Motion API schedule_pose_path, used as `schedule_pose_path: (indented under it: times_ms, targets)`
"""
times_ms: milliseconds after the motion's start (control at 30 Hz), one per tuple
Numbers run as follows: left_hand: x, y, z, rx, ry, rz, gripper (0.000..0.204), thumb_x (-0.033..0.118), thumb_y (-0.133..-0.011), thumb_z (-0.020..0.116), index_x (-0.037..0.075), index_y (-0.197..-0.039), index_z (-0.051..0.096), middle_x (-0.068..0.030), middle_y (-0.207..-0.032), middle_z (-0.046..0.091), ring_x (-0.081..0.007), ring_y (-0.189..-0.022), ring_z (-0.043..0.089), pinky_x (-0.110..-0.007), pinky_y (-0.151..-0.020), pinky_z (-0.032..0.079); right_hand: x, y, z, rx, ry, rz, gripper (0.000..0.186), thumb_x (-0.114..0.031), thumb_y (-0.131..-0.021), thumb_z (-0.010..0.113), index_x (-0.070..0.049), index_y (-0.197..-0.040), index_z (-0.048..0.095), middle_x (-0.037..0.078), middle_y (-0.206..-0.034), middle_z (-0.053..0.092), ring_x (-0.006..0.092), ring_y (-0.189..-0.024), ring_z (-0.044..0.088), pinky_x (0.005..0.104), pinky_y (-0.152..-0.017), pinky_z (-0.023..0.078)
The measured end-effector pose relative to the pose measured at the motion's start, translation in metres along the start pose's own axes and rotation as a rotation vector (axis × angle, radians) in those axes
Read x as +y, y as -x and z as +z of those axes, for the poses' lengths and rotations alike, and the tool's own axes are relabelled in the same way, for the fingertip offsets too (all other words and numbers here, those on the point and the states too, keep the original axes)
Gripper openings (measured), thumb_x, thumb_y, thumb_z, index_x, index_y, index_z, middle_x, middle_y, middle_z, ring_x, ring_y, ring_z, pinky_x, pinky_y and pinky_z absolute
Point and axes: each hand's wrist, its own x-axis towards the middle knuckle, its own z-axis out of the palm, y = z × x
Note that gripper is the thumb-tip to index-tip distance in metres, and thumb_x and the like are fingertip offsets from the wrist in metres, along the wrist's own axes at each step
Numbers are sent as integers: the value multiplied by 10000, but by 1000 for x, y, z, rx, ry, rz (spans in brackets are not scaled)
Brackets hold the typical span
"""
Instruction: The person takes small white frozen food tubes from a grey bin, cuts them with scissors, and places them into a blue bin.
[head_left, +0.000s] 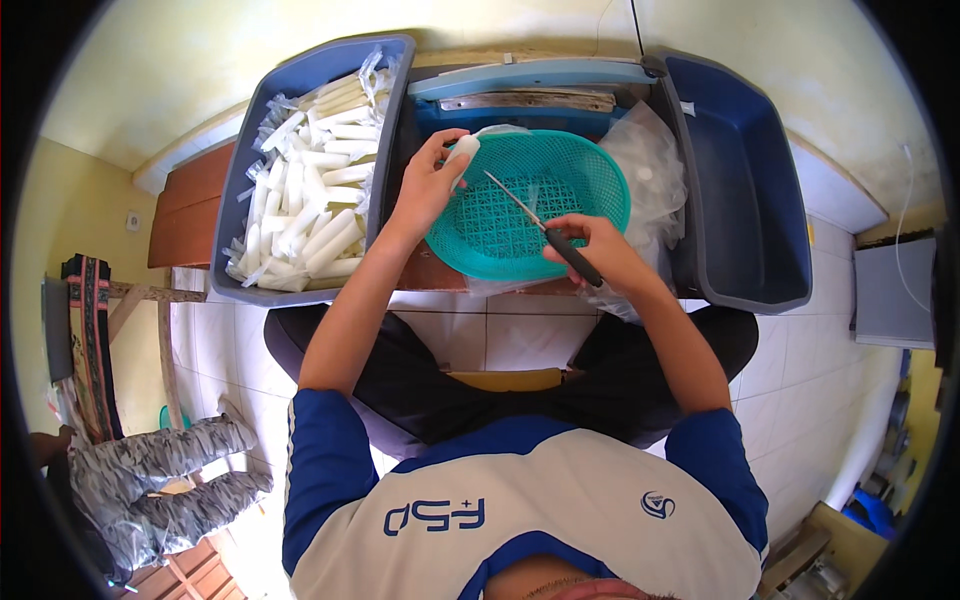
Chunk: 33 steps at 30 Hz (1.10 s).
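Observation:
My left hand (430, 180) is closed around a short white stick in clear plastic (464, 156), held over the left rim of the green mesh basket (612, 185). My right hand (600, 250) grips the black handle of a knife (518, 203). Its thin blade points up and left above the basket, apart from the stick. Little lies inside the basket beyond a scrap of clear plastic. To the left, a grey-blue tub (392, 150) holds many white sticks in plastic sleeves (315, 190).
On the right stands a dark blue tub (750, 180). Between it and the basket lies a crumpled clear plastic bag (650, 180) with white bits inside. A brown bench (420, 262) supports the basket. At lower left are another person's legs in camouflage trousers (170, 470).

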Motion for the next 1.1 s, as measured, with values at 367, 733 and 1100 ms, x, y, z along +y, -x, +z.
schedule_pose_path:
  times_ms: [367,733,1100]
  targets:
    - [-10,-1,4,-35,-51,7,353,147,-971,549,114,-1322,544,-28,-948,612,-109,-838,578,-251,-732,463,14,0,-6,-103,-392,-89,392,-215,-866,738,5,-1156,590,-26,-709,546,51,-485,504,201,-440,376]
    - [-17,10,20,-116,-188,74,311,120,-956,548,92,-1264,578,-40,-879,601,-108,-750,558,-264,-676,452,20,-4,-5,-55,-423,-40,427,-255,-860,754,8,-1158,598,-30,-681,530,57,-469,508,207,-423,365]
    - [-15,13,25,-119,-341,187,313,135,-918,650,106,-1225,597,-76,-911,653,-155,-826,622,-313,-732,497,27,-7,-4,-66,-460,-36,480,-291,-837,787,7,-1159,593,-39,-664,525,58,-453,506,207,-407,352]
